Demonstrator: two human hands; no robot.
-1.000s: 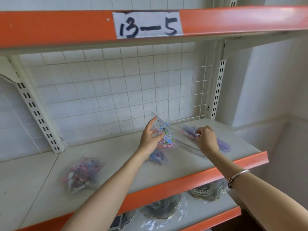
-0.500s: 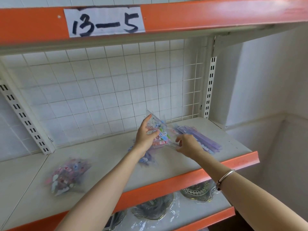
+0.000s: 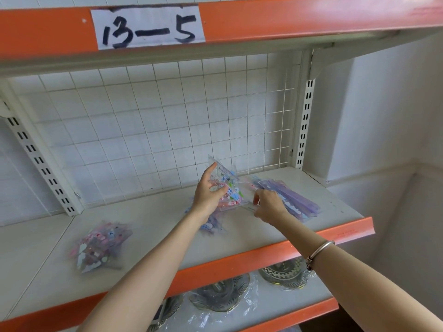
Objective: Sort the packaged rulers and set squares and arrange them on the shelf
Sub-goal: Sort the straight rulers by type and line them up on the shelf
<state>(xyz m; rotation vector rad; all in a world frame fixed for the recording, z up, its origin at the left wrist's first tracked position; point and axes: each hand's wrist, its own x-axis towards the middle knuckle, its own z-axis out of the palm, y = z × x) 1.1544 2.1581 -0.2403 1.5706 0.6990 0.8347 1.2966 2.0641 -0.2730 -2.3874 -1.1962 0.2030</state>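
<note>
My left hand (image 3: 208, 195) holds a clear packet of set squares (image 3: 229, 188) tilted upright above the shelf board (image 3: 155, 219). My right hand (image 3: 268, 206) pinches the packet's lower right corner, by a clear ruler edge. Under the left wrist lies a bluish packet (image 3: 211, 225), partly hidden. A stack of purple packaged rulers (image 3: 291, 200) lies flat to the right, just behind my right hand. A pile of pink and white packets (image 3: 98, 248) lies at the left of the shelf.
A wire grid back panel (image 3: 167, 121) closes the shelf behind. The orange upper shelf (image 3: 287, 17) carries a paper label "13-5" (image 3: 148, 26). Slotted uprights (image 3: 305, 123) stand at both sides. Wrapped patterned plates (image 3: 220, 293) lie on the lower shelf. A white wall is at the right.
My right hand has left the purple ruler stack and moved left to the packet held by my left hand. The left hand keeps its hold.
</note>
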